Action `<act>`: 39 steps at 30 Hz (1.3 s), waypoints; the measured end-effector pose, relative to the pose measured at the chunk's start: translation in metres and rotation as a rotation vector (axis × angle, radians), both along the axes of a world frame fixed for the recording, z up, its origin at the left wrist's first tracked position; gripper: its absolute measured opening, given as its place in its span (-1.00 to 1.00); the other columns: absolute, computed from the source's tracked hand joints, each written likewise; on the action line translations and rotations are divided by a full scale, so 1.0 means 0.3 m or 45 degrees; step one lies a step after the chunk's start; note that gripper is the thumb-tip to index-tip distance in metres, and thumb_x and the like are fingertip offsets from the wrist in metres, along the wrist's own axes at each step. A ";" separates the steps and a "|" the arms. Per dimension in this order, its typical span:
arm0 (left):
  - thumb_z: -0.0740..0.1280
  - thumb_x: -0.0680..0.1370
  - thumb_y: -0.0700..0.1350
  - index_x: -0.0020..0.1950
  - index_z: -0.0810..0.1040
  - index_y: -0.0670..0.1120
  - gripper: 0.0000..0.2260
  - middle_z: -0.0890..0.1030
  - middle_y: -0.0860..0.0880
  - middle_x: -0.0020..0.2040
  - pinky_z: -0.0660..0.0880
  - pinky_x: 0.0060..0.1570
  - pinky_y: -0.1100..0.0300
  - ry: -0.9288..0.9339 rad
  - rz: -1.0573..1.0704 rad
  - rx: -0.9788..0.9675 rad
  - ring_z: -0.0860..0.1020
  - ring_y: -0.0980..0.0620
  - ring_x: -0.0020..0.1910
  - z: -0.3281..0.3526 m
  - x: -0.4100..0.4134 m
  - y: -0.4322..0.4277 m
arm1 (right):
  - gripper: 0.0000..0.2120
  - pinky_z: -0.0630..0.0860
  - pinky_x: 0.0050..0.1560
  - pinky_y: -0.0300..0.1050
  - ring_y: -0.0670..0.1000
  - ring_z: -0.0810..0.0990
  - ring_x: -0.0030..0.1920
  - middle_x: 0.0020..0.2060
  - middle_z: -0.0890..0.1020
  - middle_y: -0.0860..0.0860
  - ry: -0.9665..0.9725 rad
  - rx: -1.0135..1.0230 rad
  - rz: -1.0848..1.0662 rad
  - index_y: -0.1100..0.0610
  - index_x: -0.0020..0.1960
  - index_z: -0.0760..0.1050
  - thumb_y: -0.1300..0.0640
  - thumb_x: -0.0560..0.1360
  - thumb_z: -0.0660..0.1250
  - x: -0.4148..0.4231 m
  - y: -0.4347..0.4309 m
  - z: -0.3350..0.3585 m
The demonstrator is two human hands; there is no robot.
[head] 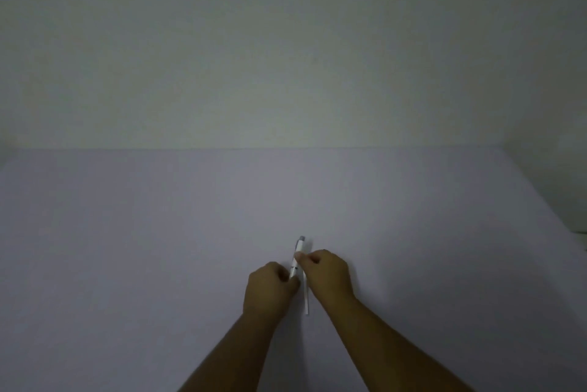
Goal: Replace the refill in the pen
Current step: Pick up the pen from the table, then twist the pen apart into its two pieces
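Grey-violet table (127, 248) is stretching wide under a pale wall (286, 42), its far edge meeting the wall and bare room lying on every side of the hands. Both forearms are reaching in from below. The left hand (270, 290) and right hand (327, 274) are pinching a white pen (298, 256), tilted nearly upright at centre. A thin white refill (306, 296) is lying just beside it, between the wrists.

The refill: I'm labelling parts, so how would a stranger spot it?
On the grey table, look between the two hands. The refill is the thin white stick reaching toward the camera, slimmer than the pen beside it.
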State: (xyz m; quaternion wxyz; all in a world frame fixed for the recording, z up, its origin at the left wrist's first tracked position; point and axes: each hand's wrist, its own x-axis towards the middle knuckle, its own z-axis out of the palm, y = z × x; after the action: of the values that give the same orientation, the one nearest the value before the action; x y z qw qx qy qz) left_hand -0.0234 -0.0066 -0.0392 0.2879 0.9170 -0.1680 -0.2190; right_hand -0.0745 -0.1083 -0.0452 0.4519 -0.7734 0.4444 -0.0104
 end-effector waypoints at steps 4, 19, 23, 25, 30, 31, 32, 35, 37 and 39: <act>0.37 0.46 -0.04 -0.20 0.53 -0.05 -0.89 0.57 0.05 -0.30 0.39 -0.44 0.45 0.032 -0.129 -0.117 0.51 0.12 -0.35 0.007 -0.013 -0.004 | -0.67 0.52 -0.02 -0.01 0.05 0.56 -0.20 -0.28 0.63 0.10 -0.062 0.194 -0.133 0.25 -0.13 0.63 -0.04 0.46 0.35 0.036 -0.022 0.011; 0.41 0.44 -0.04 0.04 0.65 -0.06 -0.79 0.68 0.00 0.00 0.39 -0.09 0.30 0.214 -0.047 -0.129 0.54 0.13 -0.13 -0.036 0.010 0.080 | -0.80 0.53 -0.01 -0.07 0.11 0.63 -0.06 -0.09 0.68 0.13 0.043 0.051 -0.001 0.19 -0.03 0.58 0.16 0.37 0.46 -0.076 -0.101 -0.053; 0.42 0.43 -0.02 -0.01 0.66 -0.04 -0.82 0.68 0.02 -0.05 0.36 -0.20 0.37 0.186 -0.014 -0.119 0.51 0.16 -0.18 -0.040 0.000 0.083 | -0.77 0.56 0.05 0.03 0.14 0.62 -0.04 -0.09 0.66 0.17 0.049 -0.051 0.062 0.23 -0.02 0.61 0.18 0.35 0.47 -0.072 -0.095 -0.063; 0.42 0.43 -0.01 -0.02 0.66 -0.03 -0.83 0.68 0.03 -0.06 0.36 -0.25 0.40 0.179 -0.019 -0.116 0.51 0.17 -0.20 -0.036 -0.005 0.087 | -0.76 0.56 0.04 0.04 0.12 0.61 -0.09 -0.14 0.64 0.15 0.050 -0.071 0.061 0.23 -0.01 0.60 0.18 0.35 0.47 -0.072 -0.094 -0.066; 0.41 0.43 0.00 -0.05 0.65 -0.01 -0.84 0.62 0.10 -0.18 0.33 -0.37 0.49 0.132 -0.050 -0.114 0.50 0.24 -0.28 -0.034 -0.005 0.097 | -0.78 0.57 0.04 0.05 0.15 0.64 -0.05 -0.09 0.67 0.16 0.039 -0.054 0.053 0.22 -0.03 0.60 0.18 0.35 0.48 -0.076 -0.097 -0.073; 0.41 0.43 0.00 -0.05 0.65 -0.01 -0.85 0.60 0.11 -0.21 0.32 -0.47 0.54 0.122 -0.059 -0.113 0.47 0.28 -0.32 -0.031 -0.006 0.098 | -0.76 0.56 0.06 0.05 0.16 0.63 -0.03 -0.10 0.65 0.15 0.031 -0.046 0.043 0.23 -0.01 0.60 0.18 0.36 0.48 -0.079 -0.097 -0.072; 0.41 0.43 -0.01 -0.06 0.65 -0.01 -0.86 0.58 0.12 -0.24 0.35 -0.55 0.53 0.115 -0.068 -0.113 0.46 0.29 -0.35 -0.027 -0.007 0.098 | -0.73 0.54 0.09 0.03 0.17 0.63 0.00 -0.08 0.64 0.16 0.024 -0.042 0.026 0.24 0.02 0.59 0.16 0.37 0.47 -0.080 -0.099 -0.069; 0.40 0.44 -0.02 -0.08 0.64 -0.02 -0.88 0.56 0.12 -0.26 0.33 -0.46 0.51 0.053 -0.105 -0.107 0.49 0.21 -0.31 -0.017 -0.012 0.092 | -0.77 0.50 0.12 -0.04 0.12 0.60 -0.01 -0.11 0.63 0.11 -0.045 -0.073 -0.041 0.16 -0.03 0.59 0.01 0.43 0.42 -0.081 -0.096 -0.031; 0.38 0.45 -0.03 -0.08 0.62 -0.03 -0.89 0.55 0.12 -0.25 0.30 -0.43 0.52 0.002 -0.142 -0.116 0.47 0.22 -0.30 -0.006 -0.018 0.086 | -0.72 0.51 0.00 -0.03 0.05 0.54 -0.17 -0.31 0.57 0.00 -0.127 0.080 -0.046 0.07 -0.28 0.51 -0.13 0.43 0.36 -0.082 -0.080 0.006; 0.36 0.48 -0.05 -0.07 0.61 -0.05 -0.89 0.55 0.11 -0.25 0.34 -0.45 0.54 -0.036 -0.189 -0.146 0.44 0.25 -0.36 0.007 -0.025 0.077 | -0.64 0.44 -0.16 -0.07 0.01 0.48 -0.28 -0.38 0.53 0.01 -0.143 0.281 0.017 0.09 -0.33 0.48 -0.18 0.40 0.37 -0.084 -0.046 0.045</act>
State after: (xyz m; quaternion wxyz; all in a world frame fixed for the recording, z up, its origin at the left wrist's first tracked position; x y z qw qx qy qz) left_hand -0.0311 0.0164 -0.0370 0.3205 0.8870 -0.2519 -0.2170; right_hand -0.0996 -0.1221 -0.0317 0.5585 -0.7202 0.4116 -0.0016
